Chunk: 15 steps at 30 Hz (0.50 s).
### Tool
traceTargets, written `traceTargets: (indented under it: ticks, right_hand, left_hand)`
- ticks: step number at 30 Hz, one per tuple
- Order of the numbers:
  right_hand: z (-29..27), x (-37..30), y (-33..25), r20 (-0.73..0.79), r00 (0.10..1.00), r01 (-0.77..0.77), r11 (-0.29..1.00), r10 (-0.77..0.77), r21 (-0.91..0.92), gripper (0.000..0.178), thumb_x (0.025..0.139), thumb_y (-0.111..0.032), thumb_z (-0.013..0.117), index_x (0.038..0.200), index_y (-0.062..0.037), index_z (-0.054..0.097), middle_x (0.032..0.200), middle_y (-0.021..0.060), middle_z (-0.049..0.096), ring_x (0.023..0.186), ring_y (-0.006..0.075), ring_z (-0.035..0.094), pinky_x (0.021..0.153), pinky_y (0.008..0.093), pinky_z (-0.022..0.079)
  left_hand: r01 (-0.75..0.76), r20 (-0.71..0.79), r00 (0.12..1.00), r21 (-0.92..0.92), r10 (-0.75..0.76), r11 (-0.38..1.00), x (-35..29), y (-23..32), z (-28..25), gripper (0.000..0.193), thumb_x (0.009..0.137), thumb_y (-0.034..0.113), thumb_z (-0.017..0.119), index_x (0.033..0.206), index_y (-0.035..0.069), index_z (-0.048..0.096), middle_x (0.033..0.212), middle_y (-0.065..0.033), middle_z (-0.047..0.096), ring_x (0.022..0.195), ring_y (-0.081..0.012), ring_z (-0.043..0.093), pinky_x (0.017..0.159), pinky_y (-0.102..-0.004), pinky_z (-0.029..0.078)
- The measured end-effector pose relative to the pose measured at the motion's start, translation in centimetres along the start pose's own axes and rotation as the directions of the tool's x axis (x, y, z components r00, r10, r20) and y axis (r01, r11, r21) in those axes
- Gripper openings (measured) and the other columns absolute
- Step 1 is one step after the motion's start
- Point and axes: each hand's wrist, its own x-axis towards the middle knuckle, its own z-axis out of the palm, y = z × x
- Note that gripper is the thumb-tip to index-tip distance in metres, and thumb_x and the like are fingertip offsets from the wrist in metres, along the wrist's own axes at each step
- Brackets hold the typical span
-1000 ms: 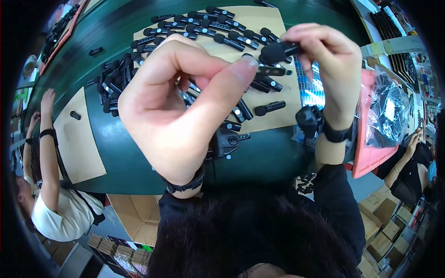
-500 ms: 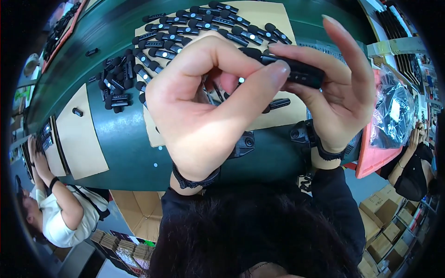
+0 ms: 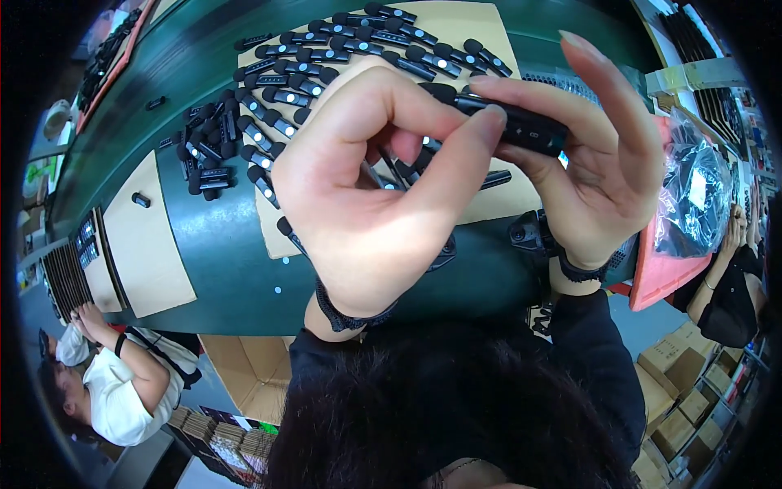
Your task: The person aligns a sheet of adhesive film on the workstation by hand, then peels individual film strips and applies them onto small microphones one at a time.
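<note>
A small black clip-on microphone (image 3: 533,130) with a dark foam tip is held up between my two hands. My left hand (image 3: 358,196) pinches it near the foam end with thumb and forefinger, the other fingers curled. Gripping its other end between thumb and forefinger is my right hand (image 3: 611,155), with one finger raised. Below them lies a cardboard sheet (image 3: 476,24) bearing rows of similar microphones (image 3: 287,96), several with pale round dots. My left hand hides part of these rows. A heap of microphones (image 3: 208,151) sits left of the sheet.
The green table (image 3: 228,261) also carries another cardboard sheet (image 3: 155,253) at left, with one microphone (image 3: 141,200). A pink tray (image 3: 656,277) holding a clear plastic bag (image 3: 692,200) is at right. People work at both sides. An open carton (image 3: 232,359) stands below the table edge.
My left hand has shifted slightly right and the held microphone has turned a little in my fingers. The person at left has moved their hands toward the table's near edge.
</note>
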Motion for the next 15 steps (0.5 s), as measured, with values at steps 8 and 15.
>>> traceTargets:
  ticks: [8, 15]
  right_hand:
    - [-0.5, 0.4, 1.8, 0.062, 0.982, 0.177, 0.983, -0.180, 0.053, 0.057, 0.071, 0.015, 0.055, 0.121, 0.0076, 0.030, 0.109, 0.0271, 0.050, 0.092, 0.0324, 0.058, 0.072, 0.0325, 0.054]
    - [-0.6, 0.5, 2.1, 0.068, 0.983, 0.162, 0.982, -0.169, 0.100, 0.052, 0.072, 0.013, 0.056, 0.118, 0.0101, 0.034, 0.099, 0.0250, 0.056, 0.091, 0.0286, 0.058, 0.072, 0.0292, 0.052]
  left_hand:
    - [-0.022, -0.014, 1.000, 0.003, 0.022, 1.000, 0.0, 0.0, 0.4, 0.018, 0.067, -0.013, 0.061, 0.063, 0.001, 0.049, 0.061, 0.0033, 0.040, 0.056, -0.0040, 0.032, 0.051, -0.0172, 0.021]
    - [0.013, -0.030, 0.999, -0.026, -0.013, 1.000, 0.0, 0.0, 0.5, 0.018, 0.067, -0.012, 0.060, 0.063, 0.001, 0.049, 0.062, 0.0032, 0.041, 0.056, -0.0041, 0.033, 0.052, -0.0170, 0.022]
